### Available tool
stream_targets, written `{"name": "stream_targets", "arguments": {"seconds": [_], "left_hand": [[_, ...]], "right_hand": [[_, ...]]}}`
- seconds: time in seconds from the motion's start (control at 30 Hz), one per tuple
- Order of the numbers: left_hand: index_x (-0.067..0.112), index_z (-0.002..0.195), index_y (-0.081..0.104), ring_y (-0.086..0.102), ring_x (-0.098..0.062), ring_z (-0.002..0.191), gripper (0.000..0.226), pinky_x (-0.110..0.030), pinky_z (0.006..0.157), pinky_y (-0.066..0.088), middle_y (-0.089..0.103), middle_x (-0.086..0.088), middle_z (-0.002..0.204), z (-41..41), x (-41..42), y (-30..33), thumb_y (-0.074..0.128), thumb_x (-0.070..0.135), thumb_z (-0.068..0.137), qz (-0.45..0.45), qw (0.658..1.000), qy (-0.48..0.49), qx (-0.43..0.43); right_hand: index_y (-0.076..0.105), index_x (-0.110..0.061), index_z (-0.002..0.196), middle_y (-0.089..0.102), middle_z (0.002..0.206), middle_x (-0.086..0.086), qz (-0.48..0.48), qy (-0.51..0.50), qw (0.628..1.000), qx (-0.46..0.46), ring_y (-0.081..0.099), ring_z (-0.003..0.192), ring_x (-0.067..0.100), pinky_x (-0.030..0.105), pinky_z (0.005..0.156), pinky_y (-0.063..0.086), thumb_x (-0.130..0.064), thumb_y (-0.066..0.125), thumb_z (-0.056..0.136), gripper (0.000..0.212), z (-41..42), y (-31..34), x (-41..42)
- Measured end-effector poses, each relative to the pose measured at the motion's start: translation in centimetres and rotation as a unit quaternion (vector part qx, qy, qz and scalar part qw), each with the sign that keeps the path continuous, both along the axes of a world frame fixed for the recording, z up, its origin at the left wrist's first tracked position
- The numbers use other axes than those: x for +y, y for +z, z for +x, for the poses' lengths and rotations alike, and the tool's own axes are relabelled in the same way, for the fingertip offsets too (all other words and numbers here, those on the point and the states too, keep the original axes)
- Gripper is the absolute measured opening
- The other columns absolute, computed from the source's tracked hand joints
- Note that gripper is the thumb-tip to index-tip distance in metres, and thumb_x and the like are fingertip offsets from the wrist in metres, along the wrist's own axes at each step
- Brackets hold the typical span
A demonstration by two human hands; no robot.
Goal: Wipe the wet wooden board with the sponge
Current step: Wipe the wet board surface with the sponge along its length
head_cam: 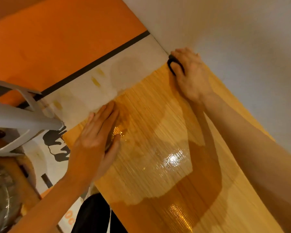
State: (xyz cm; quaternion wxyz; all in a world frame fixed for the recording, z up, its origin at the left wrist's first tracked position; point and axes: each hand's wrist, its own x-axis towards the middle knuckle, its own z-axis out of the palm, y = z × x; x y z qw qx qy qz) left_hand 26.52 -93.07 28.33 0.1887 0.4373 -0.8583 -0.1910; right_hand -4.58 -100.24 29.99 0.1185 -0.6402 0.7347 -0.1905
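Observation:
A long wooden board (158, 132) with fine grain runs from lower right to the far corner, and glossy wet patches (172, 159) shine on it. My left hand (97, 132) lies flat on the board's left edge with straight fingers. A thin greyish sliver (108, 145) shows under its palm; I cannot tell whether it is the sponge. My right hand (191, 74) grips the board's far corner, its fingers curled over the edge beside a black loop (172, 65).
The board leans against a white wall (225, 31) on the right. An orange surface (57, 39) with a black stripe and a pale stained strip (107, 81) lie to the left. A grey plastic chair leg (23, 118) stands at the left, and dark clothing (94, 214) is below.

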Motion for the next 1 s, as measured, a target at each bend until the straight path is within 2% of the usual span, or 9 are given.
{"name": "stream_targets", "arguments": {"seconds": [0.1,0.2,0.33,0.4,0.5,0.6,0.7,0.83,1.0], "left_hand": [[0.004,0.148,0.047,0.033,-0.021,0.151,0.055,-0.046,0.125,0.025,0.04,-0.008,0.16,0.1,-0.1,0.0,0.048,0.031,0.1,-0.006,1.0,-0.004,-0.007],[0.004,0.148,0.048,0.033,-0.02,0.151,0.055,-0.045,0.125,0.025,0.041,-0.009,0.159,-0.1,-0.1,0.1,0.049,0.031,0.1,-0.003,1.0,-0.001,-0.006],[0.006,0.148,0.049,0.031,-0.016,0.152,0.053,-0.044,0.126,0.024,0.041,-0.006,0.159,-0.2,0.0,0.2,0.047,0.033,0.101,0.014,1.0,0.007,0.003],[0.008,0.149,0.048,0.03,-0.014,0.152,0.053,-0.04,0.127,0.021,0.039,-0.004,0.16,-0.2,0.0,0.1,0.047,0.034,0.102,0.021,1.0,0.013,0.005],[0.011,0.15,0.047,0.029,-0.013,0.152,0.052,-0.034,0.127,0.019,0.038,-0.002,0.161,-0.1,-0.1,0.0,0.049,0.032,0.102,0.02,1.0,0.022,0.002],[0.011,0.149,0.047,0.031,-0.014,0.151,0.052,-0.034,0.127,0.019,0.039,-0.002,0.16,0.0,0.0,-0.2,0.048,0.033,0.102,0.016,1.0,0.024,0.004],[0.008,0.148,0.049,0.033,-0.015,0.151,0.052,-0.035,0.127,0.019,0.042,-0.005,0.158,-0.1,0.2,-0.1,0.048,0.034,0.102,0.011,1.0,0.023,0.012],[0.003,0.147,0.048,0.034,-0.022,0.151,0.054,-0.038,0.127,0.02,0.041,-0.011,0.158,-0.1,0.1,0.0,0.049,0.031,0.102,-0.011,1.0,0.005,-0.002],[0.001,0.146,0.049,0.034,-0.027,0.15,0.05,-0.043,0.127,0.019,0.043,-0.013,0.156,0.4,0.3,0.6,0.047,0.024,0.102,-0.004,0.999,0.033,0.022]], "right_hand": [[0.064,-0.014,0.115,0.064,0.113,0.004,-0.034,0.16,0.986,0.036,0.055,0.111,0.023,0.039,0.105,0.035,-0.034,0.037,0.101,0.036,5.4,-0.1,-0.4],[0.066,-0.015,0.105,0.065,0.099,0.003,-0.029,0.239,0.969,0.055,0.056,0.093,0.021,0.034,0.089,0.04,-0.038,0.035,0.101,0.039,6.1,0.0,-1.1],[0.064,-0.01,0.091,0.064,0.09,0.009,0.007,0.186,0.978,0.097,0.056,0.089,0.027,0.036,0.078,0.04,-0.041,0.034,0.101,0.044,0.4,0.7,-4.5],[0.061,-0.007,0.082,0.061,0.082,0.012,0.076,0.099,0.986,0.114,0.052,0.078,0.027,0.033,0.068,0.034,-0.04,0.037,0.101,0.045,-2.2,1.3,-6.6],[0.069,-0.007,0.084,0.061,0.082,0.011,0.173,0.032,0.97,0.166,0.05,0.074,0.025,0.033,0.067,0.036,-0.04,0.039,0.099,0.047,-2.1,1.6,-8.9],[0.069,-0.01,0.077,0.067,0.084,0.011,0.152,0.09,0.966,0.189,0.057,0.075,0.026,0.036,0.069,0.045,-0.042,0.037,0.098,0.05,2.5,1.0,-8.2],[0.047,-0.019,0.058,0.056,0.068,0.001,0.093,0.191,0.966,0.144,0.055,0.067,0.021,0.033,0.067,0.042,-0.043,0.031,0.102,0.052,8.6,0.4,-5.1],[0.06,-0.014,0.086,0.058,0.078,-0.001,0.062,0.253,0.963,0.074,0.052,0.072,0.015,0.032,0.071,0.039,-0.044,0.03,0.104,0.046,6.6,0.6,-3.7],[0.061,-0.003,0.093,0.064,0.101,0.017,0.065,0.076,0.992,0.071,0.055,0.096,0.034,0.033,0.081,0.034,-0.037,0.031,0.104,0.046,-2.8,1.2,-5.6]]}}
